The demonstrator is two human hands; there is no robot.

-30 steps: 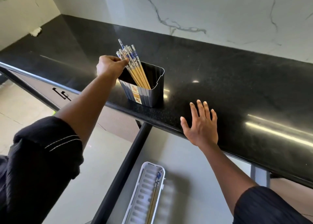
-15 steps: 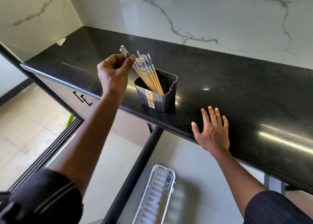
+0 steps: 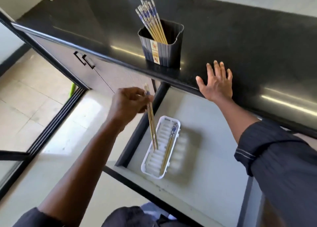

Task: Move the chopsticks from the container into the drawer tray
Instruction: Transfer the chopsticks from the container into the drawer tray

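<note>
Now the left hand (image 3: pixel 127 102) is carrying a pair of chopsticks (image 3: pixel 152 123) down toward the white tray (image 3: pixel 148 155), which is lying in the open drawer (image 3: pixel 197 158) below the counter (image 3: pixel 240 43). The pair is hanging steeply, with the thin tips pointing at the left side of the tray and the patterned ends up at the hand; I think it is held this way so the tips can go in first and the rest can then be laid flat along the tray. The fingers (image 3: pixel 145 99) of this hand are closing together around the upper part of the pair, near the blue pattern. Whether the tips are already touching the tray floor I cannot tell (the picture is blurred there).

One more pair (image 3: pixel 169 148) is already lying inside the tray, along its right side. Beyond the tray, up on the counter, the dark container (image 3: pixel 163 50) is still holding a bundle of remaining chopsticks (image 3: pixel 152 21), leaning to its left wall.

The right hand (image 3: pixel 217 84) is resting flat on the counter edge, to the right above the tray, fingers spread wide and holding nothing; probably it is only supporting the body while leaning.
</note>
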